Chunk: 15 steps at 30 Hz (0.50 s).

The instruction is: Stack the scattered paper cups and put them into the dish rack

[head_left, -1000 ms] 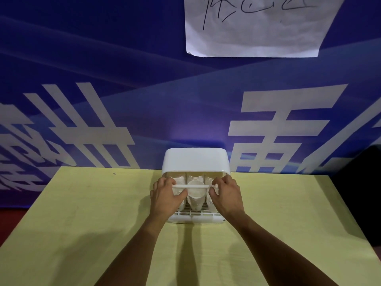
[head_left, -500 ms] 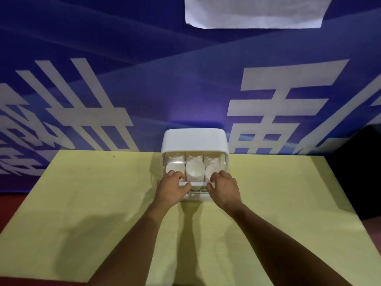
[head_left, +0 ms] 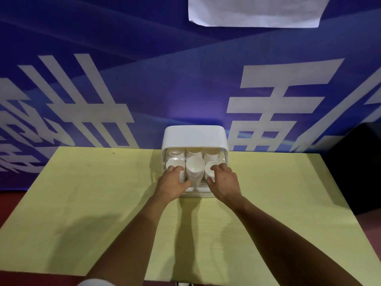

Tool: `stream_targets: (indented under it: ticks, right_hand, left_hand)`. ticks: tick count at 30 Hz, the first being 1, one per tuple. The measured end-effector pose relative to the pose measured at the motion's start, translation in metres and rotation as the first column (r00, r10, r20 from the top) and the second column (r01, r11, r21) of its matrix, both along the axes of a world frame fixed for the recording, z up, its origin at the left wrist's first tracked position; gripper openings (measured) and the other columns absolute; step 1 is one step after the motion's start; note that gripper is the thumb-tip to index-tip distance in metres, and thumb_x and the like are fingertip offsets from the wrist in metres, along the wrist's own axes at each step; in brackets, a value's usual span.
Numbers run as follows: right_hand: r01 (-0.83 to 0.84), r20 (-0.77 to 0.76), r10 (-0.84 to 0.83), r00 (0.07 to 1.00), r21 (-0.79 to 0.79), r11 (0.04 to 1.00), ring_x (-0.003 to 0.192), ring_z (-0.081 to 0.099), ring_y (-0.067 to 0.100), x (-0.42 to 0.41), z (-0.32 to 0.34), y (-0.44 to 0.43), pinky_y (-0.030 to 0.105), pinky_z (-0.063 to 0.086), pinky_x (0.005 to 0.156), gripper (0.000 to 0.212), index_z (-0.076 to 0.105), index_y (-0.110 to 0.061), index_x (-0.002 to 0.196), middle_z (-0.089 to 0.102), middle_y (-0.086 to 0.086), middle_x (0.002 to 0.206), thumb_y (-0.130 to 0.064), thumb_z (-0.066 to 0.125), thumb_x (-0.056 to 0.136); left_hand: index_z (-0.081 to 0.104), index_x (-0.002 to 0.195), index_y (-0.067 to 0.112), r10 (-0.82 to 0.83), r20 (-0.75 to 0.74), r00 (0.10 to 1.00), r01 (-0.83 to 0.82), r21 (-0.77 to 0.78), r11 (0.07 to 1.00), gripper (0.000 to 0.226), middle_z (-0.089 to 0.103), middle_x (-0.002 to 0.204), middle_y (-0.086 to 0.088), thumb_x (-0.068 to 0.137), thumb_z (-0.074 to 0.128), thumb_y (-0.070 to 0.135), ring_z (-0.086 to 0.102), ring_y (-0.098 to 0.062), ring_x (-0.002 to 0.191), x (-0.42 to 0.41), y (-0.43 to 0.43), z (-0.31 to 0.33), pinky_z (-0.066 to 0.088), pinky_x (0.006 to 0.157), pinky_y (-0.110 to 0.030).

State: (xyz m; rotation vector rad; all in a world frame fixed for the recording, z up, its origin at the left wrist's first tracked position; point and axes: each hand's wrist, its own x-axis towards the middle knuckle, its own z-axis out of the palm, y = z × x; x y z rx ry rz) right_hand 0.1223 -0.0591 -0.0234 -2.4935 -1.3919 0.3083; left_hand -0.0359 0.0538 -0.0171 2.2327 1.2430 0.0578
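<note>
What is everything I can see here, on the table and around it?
dish rack: one, white, middle of the table's far edge
paper cup stacks: three in front, more behind, white, inside the dish rack
table: one, pale yellow, foreground
banner: one, blue with large white characters, behind the table
paper sheet: one, white, on the banner at the top
left hand: one, bare, at the left front stack
right hand: one, bare, at the right front stack

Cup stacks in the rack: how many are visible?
6: front left stack, front middle stack, front right stack, back left stack, back middle stack, back right stack. More may be hidden behind.
</note>
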Motion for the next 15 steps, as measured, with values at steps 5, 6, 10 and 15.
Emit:
stream_targets:
  ticks: [5,6,10,15]
  right_hand:
    - [0.018,-0.012,-0.018,1.0,-0.022,1.0,0.119,0.051,0.027,0.0,0.004,0.0,0.039,0.041,0.099,0.045,0.051,-0.018,0.135,0.053,0.008,0.134,-0.04,0.051,0.096]
    - [0.019,-0.015,-0.02,1.0,-0.029,0.999,0.119,0.051,0.027,0.0,0.006,0.0,0.04,0.041,0.099,0.045,0.051,-0.018,0.135,0.053,0.008,0.134,-0.04,0.051,0.095]
    - [0.018,-0.004,-0.019,1.0,-0.072,0.997,0.121,0.049,0.028,0.003,0.013,0.0,0.04,0.044,0.1,0.049,0.051,-0.019,0.135,0.051,0.008,0.138,-0.042,0.058,0.093]
    - [0.026,-0.004,-0.026,1.0,-0.051,0.998,0.121,0.049,0.026,0.015,0.032,0.003,0.041,0.046,0.102,0.056,0.051,-0.021,0.136,0.051,0.005,0.14,-0.042,0.068,0.087]
  left_hand:
    - [0.051,0.137,0.025,-0.042,0.009,0.999,0.042,-0.005,0.999,0.057,0.049,0.137,-0.001,0.086,0.064,0.045,0.049,-0.023,0.127,0.002,0.003,0.006,0.042,0.104,-0.041]
    - [0.051,0.137,0.026,-0.056,0.007,0.998,0.056,-0.012,0.998,0.057,0.049,0.137,0.0,0.085,0.064,0.045,0.05,-0.023,0.126,0.003,0.004,0.008,0.043,0.103,-0.041]
    - [0.048,0.14,0.026,-0.108,0.036,0.993,0.11,-0.049,0.993,0.061,0.049,0.142,-0.001,0.084,0.066,0.045,0.051,-0.021,0.127,0.007,0.015,0.017,0.045,0.103,-0.042]
    - [0.051,0.137,0.023,-0.15,0.061,0.987,0.151,-0.001,0.989,0.055,0.055,0.137,0.002,0.086,0.066,0.04,0.053,-0.017,0.121,0.023,0.023,0.044,0.046,0.1,-0.034]
